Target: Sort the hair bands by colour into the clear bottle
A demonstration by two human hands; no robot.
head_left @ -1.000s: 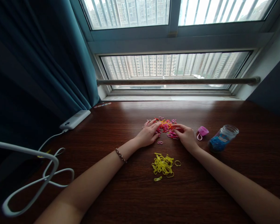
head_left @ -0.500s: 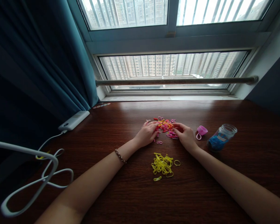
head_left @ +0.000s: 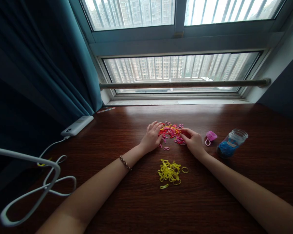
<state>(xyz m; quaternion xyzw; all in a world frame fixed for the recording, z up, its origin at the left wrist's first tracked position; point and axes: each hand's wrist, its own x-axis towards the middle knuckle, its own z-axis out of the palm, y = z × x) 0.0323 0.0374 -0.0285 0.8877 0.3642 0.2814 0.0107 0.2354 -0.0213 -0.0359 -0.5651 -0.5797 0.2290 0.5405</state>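
A loose heap of small pink, red and orange rubber bands (head_left: 171, 131) lies on the dark wooden table between my hands. My left hand (head_left: 151, 136) rests at the heap's left edge, its fingers stretched and apart, with nothing seen in its grasp. At the right edge, my right hand (head_left: 192, 139) has its thumb and forefinger brought together over the bands. Whatever lies between those fingertips is too small to make out. Nearer to me sits a separate pile of yellow rubber bands (head_left: 169, 171), with a few single ones beside it.
Right of my right hand are a pink cap with a loop (head_left: 211, 136) and a clear jar (head_left: 231, 143) with blue contents. A white power bank (head_left: 77, 125) with a cable lies by the curtain (head_left: 88, 81). A thick white cord (head_left: 26, 154) loops at left.
My left hand has drawn slightly left and its fingers have lifted away from the heap, uncovering more of the red and pink bands. My right hand has barely moved.
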